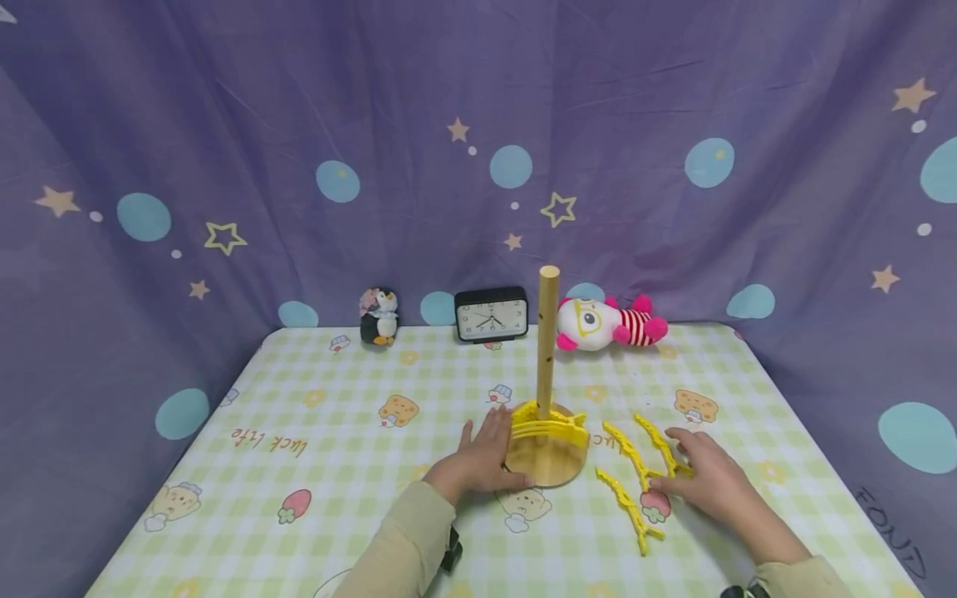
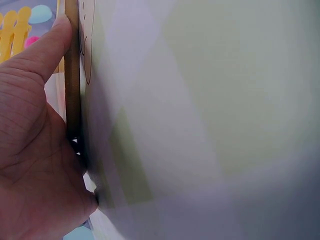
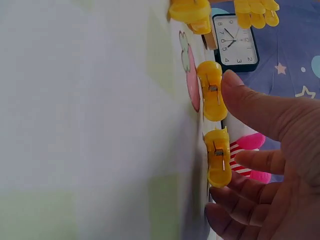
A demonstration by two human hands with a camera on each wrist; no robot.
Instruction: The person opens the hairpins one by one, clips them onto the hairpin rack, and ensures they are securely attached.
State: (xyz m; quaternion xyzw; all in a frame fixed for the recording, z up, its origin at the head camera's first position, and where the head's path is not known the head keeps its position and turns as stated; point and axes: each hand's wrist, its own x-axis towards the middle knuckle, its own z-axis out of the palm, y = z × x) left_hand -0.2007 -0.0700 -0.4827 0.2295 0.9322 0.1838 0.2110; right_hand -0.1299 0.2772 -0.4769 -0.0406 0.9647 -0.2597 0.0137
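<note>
A wooden stand, a post [image 1: 547, 340] on a round base [image 1: 544, 473], stands upright. My left hand [image 1: 484, 457] holds its base at the left, fingers along the rim and thumb [image 2: 52, 45] against the near edge. Several yellow branch-shaped clips [image 1: 549, 429] lie across the base. Three more lie on the cloth to the right: a near one [image 1: 626, 508], a middle one [image 1: 628, 453] and a far one [image 1: 660, 440]. Over the latter two my right hand [image 1: 706, 477] is spread, thumb by the middle clip and fingers beside the far one. Springs show on these clips [image 3: 218, 155].
Along the table's back edge are a penguin figure [image 1: 380, 317], a black alarm clock [image 1: 491, 315] and a pink-and-white plush toy [image 1: 609, 324]. A checked cloth [image 1: 336, 465] covers the table. A purple curtain [image 1: 419, 100] hangs behind and at both sides.
</note>
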